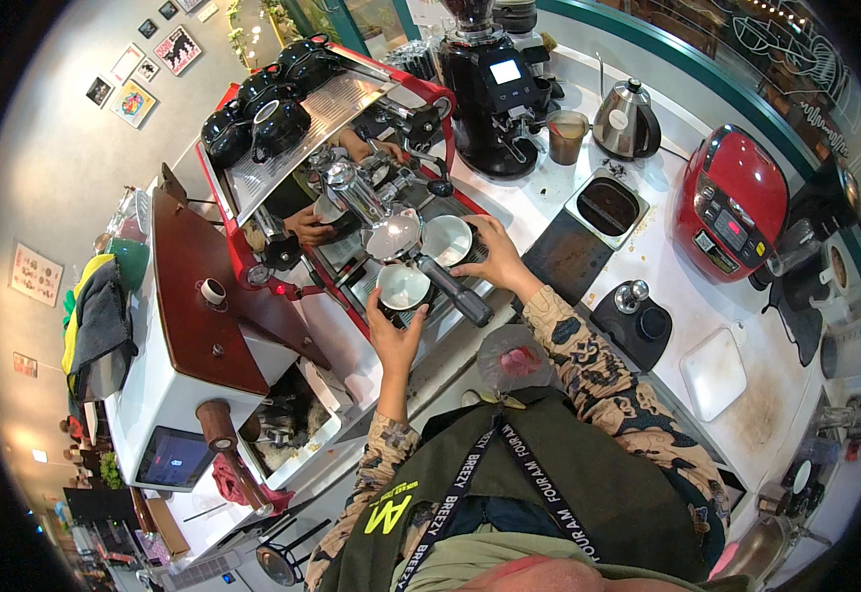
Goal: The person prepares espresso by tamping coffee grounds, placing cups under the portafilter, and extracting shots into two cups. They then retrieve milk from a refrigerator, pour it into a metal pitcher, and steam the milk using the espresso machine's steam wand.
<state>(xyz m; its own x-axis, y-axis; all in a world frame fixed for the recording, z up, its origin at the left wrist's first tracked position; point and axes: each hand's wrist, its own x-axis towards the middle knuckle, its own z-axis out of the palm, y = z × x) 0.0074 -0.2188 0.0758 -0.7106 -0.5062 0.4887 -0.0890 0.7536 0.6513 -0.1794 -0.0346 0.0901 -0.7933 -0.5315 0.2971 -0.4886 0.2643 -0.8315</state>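
Note:
My left hand (pixel 396 333) has its thumb and fingers around the near side of a cup (pixel 403 286) with a white inside and a dark outside. A matching cup (pixel 446 240) is held the same way by my right hand (pixel 503 259). Both cups are at the drip tray (pixel 438 312) of a red and chrome espresso machine (pixel 312 103). Between them a portafilter's black handle (pixel 460 292) juts toward me from below the chrome group head (pixel 356 185). The spouts are hidden from above. I cannot tell whether the cups touch the tray.
Black cups (pixel 280 122) stand on the machine's top. To the right are a coffee grinder (pixel 489 89), a gooseneck kettle (pixel 626 122), a knock box (pixel 608 207), a tamper (pixel 631 296), a white scale (pixel 713 374) and a red rice cooker (pixel 730 207). A second white machine (pixel 178 392) stands left.

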